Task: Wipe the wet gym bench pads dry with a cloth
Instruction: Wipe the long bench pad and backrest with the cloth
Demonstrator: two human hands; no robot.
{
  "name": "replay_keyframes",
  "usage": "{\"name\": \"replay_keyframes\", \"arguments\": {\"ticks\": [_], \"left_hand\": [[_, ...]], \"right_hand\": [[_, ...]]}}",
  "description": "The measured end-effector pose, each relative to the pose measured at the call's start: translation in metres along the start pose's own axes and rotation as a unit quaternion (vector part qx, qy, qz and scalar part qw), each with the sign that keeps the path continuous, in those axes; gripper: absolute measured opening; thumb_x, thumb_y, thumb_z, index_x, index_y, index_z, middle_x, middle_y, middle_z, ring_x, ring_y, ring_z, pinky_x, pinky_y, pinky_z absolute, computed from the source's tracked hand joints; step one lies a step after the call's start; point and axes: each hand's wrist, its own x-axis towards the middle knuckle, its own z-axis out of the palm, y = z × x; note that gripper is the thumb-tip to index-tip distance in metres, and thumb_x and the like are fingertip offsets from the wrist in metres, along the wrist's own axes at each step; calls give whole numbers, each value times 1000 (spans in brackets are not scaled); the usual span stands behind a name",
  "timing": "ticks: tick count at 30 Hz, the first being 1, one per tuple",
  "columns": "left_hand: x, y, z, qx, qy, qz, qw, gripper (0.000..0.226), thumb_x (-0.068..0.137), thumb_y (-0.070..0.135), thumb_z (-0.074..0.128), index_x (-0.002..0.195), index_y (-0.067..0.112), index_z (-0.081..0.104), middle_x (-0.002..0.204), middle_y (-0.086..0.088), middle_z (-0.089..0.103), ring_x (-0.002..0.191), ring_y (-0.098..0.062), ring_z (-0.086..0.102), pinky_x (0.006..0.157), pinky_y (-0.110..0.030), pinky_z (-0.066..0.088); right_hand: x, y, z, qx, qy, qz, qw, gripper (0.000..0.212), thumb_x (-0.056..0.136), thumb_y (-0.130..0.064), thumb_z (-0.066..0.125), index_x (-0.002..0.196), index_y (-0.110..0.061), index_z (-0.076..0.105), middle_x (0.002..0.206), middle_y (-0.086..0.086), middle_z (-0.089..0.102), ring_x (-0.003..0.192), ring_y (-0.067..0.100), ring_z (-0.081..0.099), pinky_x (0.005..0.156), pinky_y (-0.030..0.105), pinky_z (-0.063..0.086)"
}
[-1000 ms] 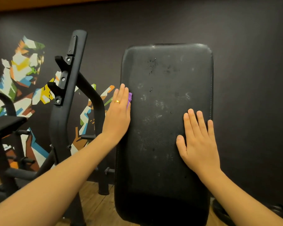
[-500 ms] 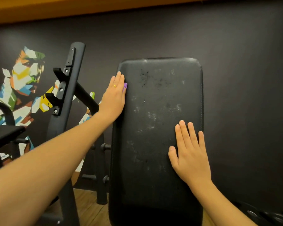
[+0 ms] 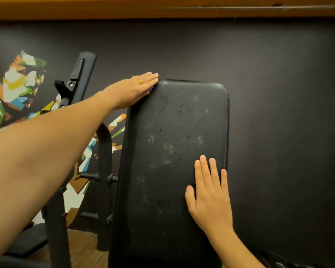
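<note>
Your left hand (image 3: pixel 132 91) is stretched out flat at the top left corner of the upright black bench pad (image 3: pixel 172 171), fingers straight and together, pressing a purple cloth (image 3: pixel 150 89) against the pad's edge; only a sliver of the cloth shows beneath your palm, so you cannot tell how it is folded. A gold ring (image 3: pixel 141 81) sits on one finger of that hand. Your right hand (image 3: pixel 209 196) lies flat on the lower right part of the pad, fingers straight and slightly spread, holding nothing. Droplets and pale smears mark the pad's face between your hands. Left of the pad stands a black rack upright (image 3: pixel 79 78), and behind it a colourful mural (image 3: pixel 17 88) covers the dark wall (image 3: pixel 278 93)
</note>
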Motion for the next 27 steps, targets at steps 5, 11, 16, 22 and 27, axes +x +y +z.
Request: {"name": "replay_keyframes", "arguments": {"ticks": [5,11,16,22,27], "left_hand": [[19,8,-2,27,-4,54,998,54,112,28,26,162,18,11,170,0,8,156,-17,6,126,-40,15],[51,44,-7,33,-17,97,995,53,112,25,22,162,15,11,170,-2,8,156,-18,6,122,-31,10],[32,23,-5,38,-26,74,996,57,110,19,28,163,21,6,170,0,4,156,-17,3,126,-43,16],[45,44,-4,36,-2,82,996,54,111,25,25,162,16,10,169,-4,8,156,-19,6,126,-38,14],[64,64,-3,42,-6,111,993,57,108,35,15,162,15,11,169,-5,12,156,-20,9,123,-48,25]], "right_hand": [[0,1,2,4,10,-4,1000,70,99,-43,36,159,-10,22,169,7,14,157,25,5,125,49,9],[-1,1,1,2,-4,-4,1000,70,100,-43,35,160,-12,15,170,5,9,157,24,0,125,48,6],[0,0,1,14,-1,-2,1000,70,100,-43,36,161,-13,16,170,5,9,157,24,1,125,48,6],[-2,1,1,11,2,-3,1000,70,101,-43,35,161,-12,18,170,5,9,157,23,0,126,48,6],[-1,1,1,16,2,-4,1000,70,101,-43,35,161,-12,15,170,5,8,157,23,-1,126,48,6]]}}
